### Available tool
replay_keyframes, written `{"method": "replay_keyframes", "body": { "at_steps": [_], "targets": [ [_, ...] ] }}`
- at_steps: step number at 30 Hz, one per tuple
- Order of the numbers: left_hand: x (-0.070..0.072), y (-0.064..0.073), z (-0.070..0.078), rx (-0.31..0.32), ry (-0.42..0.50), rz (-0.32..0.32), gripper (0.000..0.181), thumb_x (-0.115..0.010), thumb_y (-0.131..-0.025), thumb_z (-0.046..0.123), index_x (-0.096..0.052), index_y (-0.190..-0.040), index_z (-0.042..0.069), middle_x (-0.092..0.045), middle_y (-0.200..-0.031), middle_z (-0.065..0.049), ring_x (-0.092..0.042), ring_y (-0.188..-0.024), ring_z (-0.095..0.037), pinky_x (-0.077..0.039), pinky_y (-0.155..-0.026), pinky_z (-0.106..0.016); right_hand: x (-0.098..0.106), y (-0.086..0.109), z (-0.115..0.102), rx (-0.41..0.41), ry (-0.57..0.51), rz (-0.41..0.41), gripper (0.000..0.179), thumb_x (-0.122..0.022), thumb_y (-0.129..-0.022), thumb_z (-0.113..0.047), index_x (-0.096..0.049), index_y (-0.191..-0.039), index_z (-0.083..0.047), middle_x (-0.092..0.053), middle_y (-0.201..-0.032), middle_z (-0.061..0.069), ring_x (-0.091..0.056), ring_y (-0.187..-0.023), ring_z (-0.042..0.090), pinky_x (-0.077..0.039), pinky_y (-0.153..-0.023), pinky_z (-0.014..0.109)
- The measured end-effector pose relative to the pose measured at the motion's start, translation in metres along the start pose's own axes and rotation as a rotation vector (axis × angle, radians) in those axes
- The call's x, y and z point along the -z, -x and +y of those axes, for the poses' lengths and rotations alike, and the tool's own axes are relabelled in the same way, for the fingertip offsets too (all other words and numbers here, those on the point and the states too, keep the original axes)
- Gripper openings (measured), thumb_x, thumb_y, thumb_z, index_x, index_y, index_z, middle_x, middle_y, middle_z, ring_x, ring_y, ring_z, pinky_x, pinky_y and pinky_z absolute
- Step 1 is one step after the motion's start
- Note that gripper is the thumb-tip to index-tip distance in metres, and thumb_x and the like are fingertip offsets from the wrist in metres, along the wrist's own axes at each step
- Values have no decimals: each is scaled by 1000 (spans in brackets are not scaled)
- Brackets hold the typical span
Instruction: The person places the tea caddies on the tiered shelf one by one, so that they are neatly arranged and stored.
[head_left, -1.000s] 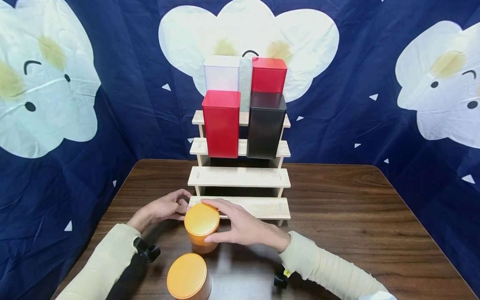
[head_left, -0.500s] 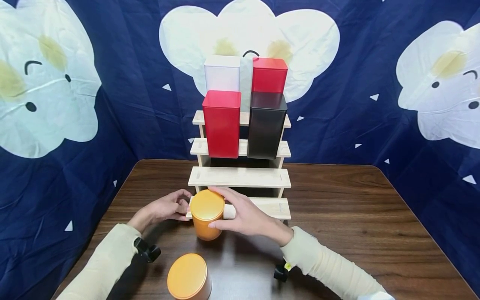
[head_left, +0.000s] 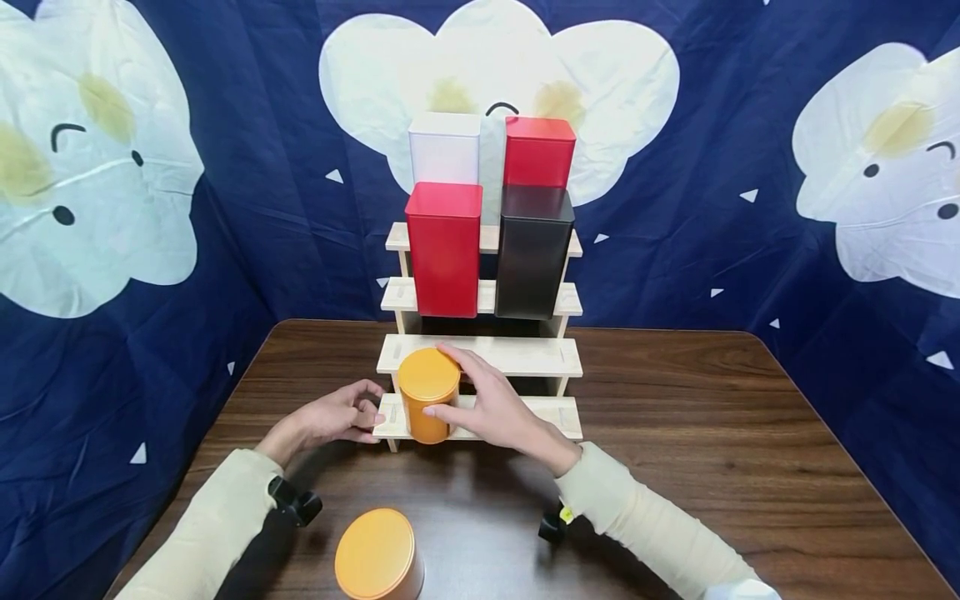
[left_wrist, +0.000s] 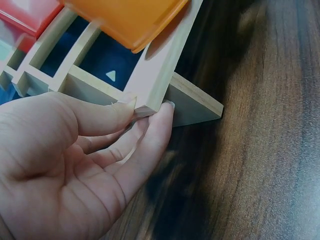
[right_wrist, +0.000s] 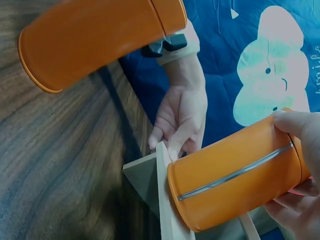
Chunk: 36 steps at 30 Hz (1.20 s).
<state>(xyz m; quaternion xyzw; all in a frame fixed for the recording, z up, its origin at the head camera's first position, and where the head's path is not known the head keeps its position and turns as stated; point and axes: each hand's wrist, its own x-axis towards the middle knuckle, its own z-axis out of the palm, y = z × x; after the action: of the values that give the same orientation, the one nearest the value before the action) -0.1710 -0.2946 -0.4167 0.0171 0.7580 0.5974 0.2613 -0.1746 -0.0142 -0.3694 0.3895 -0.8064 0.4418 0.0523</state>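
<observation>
An orange round lidded tin (head_left: 426, 379) is upright over the left part of the lowest step of a pale wooden tiered stand (head_left: 525, 357). My right hand (head_left: 498, 408) grips it near the lid, thumb in front and fingers behind, as the right wrist view shows with the tin (right_wrist: 235, 175). Whether its base touches the step cannot be told. At the step's left end, my left hand (head_left: 330, 421) pinches the board's corner (left_wrist: 150, 97) between thumb and fingertips. A second orange tin (head_left: 375, 554) stands on the table, nearer to me.
Higher on the stand are a tall red tin (head_left: 444, 258) and a black tin (head_left: 534, 262). Behind them, on the top step, stand a white tin (head_left: 445, 154) and a smaller-looking red one (head_left: 538, 154). A blue cloud-patterned cloth (head_left: 675, 267) hangs behind the brown wooden table (head_left: 690, 433).
My right hand has lifted the orange tin off the table and carried it forward and slightly right, over the lowest step. The left hand has kept its pinch on the board's end.
</observation>
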Motion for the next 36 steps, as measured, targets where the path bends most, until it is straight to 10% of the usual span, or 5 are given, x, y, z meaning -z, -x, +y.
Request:
{"method": "replay_keyframes", "body": {
  "at_steps": [23, 36],
  "targets": [
    [0, 1, 1, 5, -14, 5, 45, -55, -94, 1, -30, -131, -4, -53, -91, -11, -61, -81, -18, -59, -78, -35, -7, -9, 6, -87, 17, -24, 86, -72, -81, -46, -29, -149, -18, -39, -147, 0, -44, -129, 15, -45, -105, 39],
    [1, -1, 0, 13, -19, 4, 45, -55, -94, 2, -30, -131, -4, -52, -91, -11, -60, -82, -19, -59, -79, -36, 16, 0, -19, 76, 24, 58, 81, -75, -82, -37, -30, -148, -23, -38, -146, -1, -41, -131, 16, -40, -109, 40]
  ]
}}
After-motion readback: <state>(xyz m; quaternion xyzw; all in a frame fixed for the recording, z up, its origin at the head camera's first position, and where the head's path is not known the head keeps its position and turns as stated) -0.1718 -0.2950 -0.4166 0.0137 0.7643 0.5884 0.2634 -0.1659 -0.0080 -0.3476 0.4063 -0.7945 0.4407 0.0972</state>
